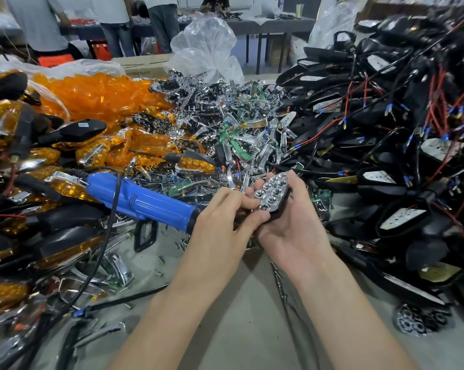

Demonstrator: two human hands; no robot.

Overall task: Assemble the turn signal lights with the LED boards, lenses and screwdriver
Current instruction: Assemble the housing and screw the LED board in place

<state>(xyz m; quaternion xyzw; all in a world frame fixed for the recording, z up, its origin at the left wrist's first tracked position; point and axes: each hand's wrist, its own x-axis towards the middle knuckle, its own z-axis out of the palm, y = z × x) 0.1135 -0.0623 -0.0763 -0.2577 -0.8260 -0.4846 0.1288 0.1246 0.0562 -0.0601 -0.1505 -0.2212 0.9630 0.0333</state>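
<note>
At centre, my right hand is gripping the reflector housing. My left hand is pinching its seven-o'clock end.

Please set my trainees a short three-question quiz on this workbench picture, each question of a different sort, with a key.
1. True or false: the left hand and the right hand both hold the chrome reflector unit.
2. The body of the electric screwdriver is: A red, B blue, C green.
3. Fill in: the wired black housings are heaped on the person's ____ side.

Key: 1 true; 2 B; 3 right.
</note>
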